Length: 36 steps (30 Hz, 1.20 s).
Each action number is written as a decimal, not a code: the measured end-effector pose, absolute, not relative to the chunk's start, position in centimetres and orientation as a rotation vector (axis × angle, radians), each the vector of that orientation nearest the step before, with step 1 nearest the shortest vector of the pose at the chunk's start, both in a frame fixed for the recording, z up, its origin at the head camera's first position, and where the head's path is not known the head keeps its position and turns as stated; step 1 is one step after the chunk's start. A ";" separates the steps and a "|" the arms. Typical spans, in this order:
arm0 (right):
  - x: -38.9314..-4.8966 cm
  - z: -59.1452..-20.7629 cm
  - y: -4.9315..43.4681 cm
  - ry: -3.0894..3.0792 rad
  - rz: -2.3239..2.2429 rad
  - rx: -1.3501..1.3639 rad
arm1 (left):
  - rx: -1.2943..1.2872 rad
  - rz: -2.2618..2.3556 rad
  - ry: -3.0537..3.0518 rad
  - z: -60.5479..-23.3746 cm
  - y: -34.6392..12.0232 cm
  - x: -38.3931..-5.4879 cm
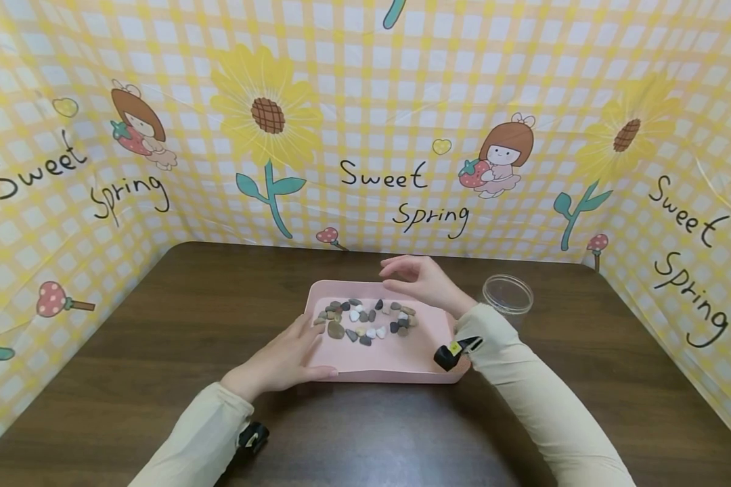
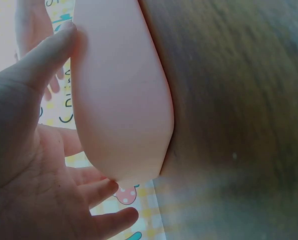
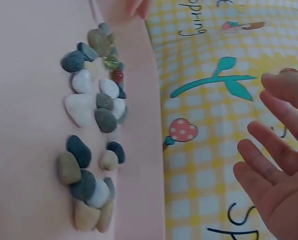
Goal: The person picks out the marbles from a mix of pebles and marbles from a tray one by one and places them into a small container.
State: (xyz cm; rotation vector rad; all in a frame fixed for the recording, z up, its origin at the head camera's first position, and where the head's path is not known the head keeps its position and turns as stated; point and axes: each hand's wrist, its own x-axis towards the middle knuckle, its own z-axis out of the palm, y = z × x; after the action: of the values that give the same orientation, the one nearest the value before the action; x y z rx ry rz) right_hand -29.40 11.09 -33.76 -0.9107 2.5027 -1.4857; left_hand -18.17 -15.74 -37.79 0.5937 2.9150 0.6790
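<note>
On the table lies a shallow pink tray (image 1: 396,358) with pebbles (image 3: 80,110) in grey, white and tan spread along its far half. Among them the right wrist view shows a glossy green stone (image 3: 110,62) and a red one (image 3: 117,76). My left hand (image 1: 274,358) rests at the tray's left front corner; in the left wrist view its thumb (image 2: 51,52) touches the rim, with the other fingers spread beside the wall. Over the tray's far edge hovers my right hand (image 1: 423,281), its fingers loosely bent and nothing visible in them.
A round clear dish (image 1: 508,294) sits on the dark wooden table (image 1: 158,352) to the right of the tray, beyond my right forearm. A yellow checked cloth (image 1: 371,128) hangs around the back and both sides of the table.
</note>
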 end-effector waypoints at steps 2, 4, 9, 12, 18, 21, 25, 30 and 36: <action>-29.8 -34.0 10.5 2.481 -1.473 -0.924 | 0.590 0.678 2.913 -37.8 -15.7 -18.2; -30.1 -34.3 10.0 2.458 -1.464 -0.935 | 0.588 0.677 2.912 -37.8 -15.7 -18.2; -30.5 -34.9 8.8 2.413 -1.431 -0.954 | 0.593 0.672 2.914 -37.8 -15.7 -18.2; -30.7 -35.2 8.1 2.395 -1.401 -0.972 | 0.593 0.672 2.914 -37.8 -15.7 -18.2; -31.3 -36.1 6.9 2.361 -1.321 -0.966 | 0.598 0.670 2.916 -37.8 -15.7 -18.3; -31.4 -36.4 6.4 2.352 -1.280 -0.973 | 0.605 0.669 2.915 -37.8 -15.7 -18.3; -31.7 -36.9 5.7 2.339 -1.239 -1.005 | 0.621 0.669 2.920 -37.8 -15.7 -18.3; -32.1 -38.0 5.1 2.367 -1.142 -1.033 | 0.635 0.669 2.926 -37.8 -15.7 -18.2; -32.2 -38.8 4.5 2.366 -1.063 -1.027 | 0.646 0.677 2.926 -37.7 -15.7 -18.2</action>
State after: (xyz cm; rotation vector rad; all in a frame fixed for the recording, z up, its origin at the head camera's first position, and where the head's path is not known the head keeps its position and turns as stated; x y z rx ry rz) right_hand -32.16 4.50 -38.85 -1.0271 2.3659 -1.0627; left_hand -18.18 -15.74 -37.74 0.6459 2.9256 0.6766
